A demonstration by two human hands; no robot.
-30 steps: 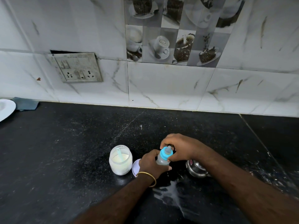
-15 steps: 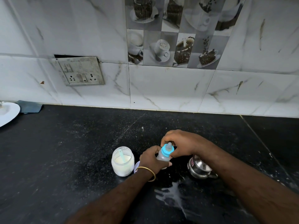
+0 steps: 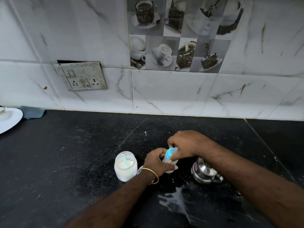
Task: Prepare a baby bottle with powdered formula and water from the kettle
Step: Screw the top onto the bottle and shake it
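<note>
A small clear baby bottle [image 3: 166, 160] with a blue collar and teat leans left over the black counter [image 3: 65, 153]. My left hand [image 3: 156, 163], with a gold bangle on the wrist, grips the bottle's body. My right hand [image 3: 185, 143] is closed around the blue collar and teat at the top. To the left stands an open glass jar [image 3: 125, 167] of white formula powder with a pale scoop stuck in it. A small steel kettle [image 3: 204, 172] sits to the right under my right forearm.
A white puddle [image 3: 177, 199] is spilled on the counter in front of the bottle. The jar's lid [image 3: 139, 171] peeks out behind my left wrist. A white plate [image 3: 8, 120] and a blue cloth [image 3: 32, 111] lie at far left. A socket plate [image 3: 83, 76] is on the tiled wall.
The bottle has tilted to the left in my hands, and my right hand has shifted around the blue top. The jar and kettle stay in place.
</note>
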